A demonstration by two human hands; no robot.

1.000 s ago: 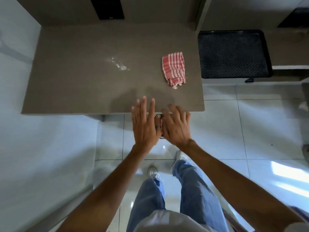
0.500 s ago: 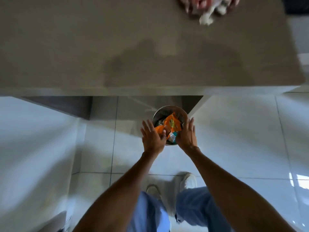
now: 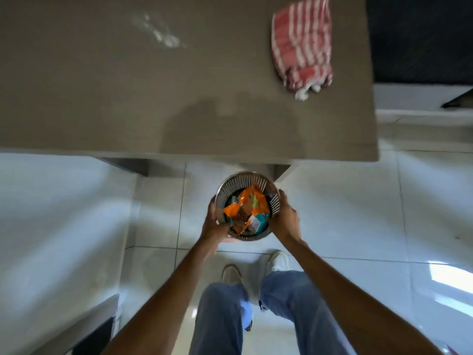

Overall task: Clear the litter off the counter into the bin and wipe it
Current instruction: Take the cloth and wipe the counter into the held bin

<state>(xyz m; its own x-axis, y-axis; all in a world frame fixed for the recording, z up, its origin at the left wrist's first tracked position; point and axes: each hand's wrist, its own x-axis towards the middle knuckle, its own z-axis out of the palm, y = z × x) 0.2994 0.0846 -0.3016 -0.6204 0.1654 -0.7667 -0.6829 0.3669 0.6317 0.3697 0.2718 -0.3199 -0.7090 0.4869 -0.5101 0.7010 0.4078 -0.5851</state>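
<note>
Litter [image 3: 244, 210], orange and teal wrappers, sits heaped in the metal bin [image 3: 238, 181] on the floor, just under the bench [image 3: 102, 98] edge. Left hand [image 3: 213, 228] and right hand [image 3: 284, 219] cup the rim from either side, each grip curled around it, probably to steady or shift it. Beyond them, a striped cloth [image 3: 302, 44] and a whitish smear [image 3: 161, 34] wait for wiping.

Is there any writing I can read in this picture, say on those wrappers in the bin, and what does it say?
No text can be read.
Orange wrapper in the bin: a dark patch of print, too blurred to read.
Teal wrapper under it: some print, too small and blurred to read.
Striped cloth on the counter: no writing visible.
</note>
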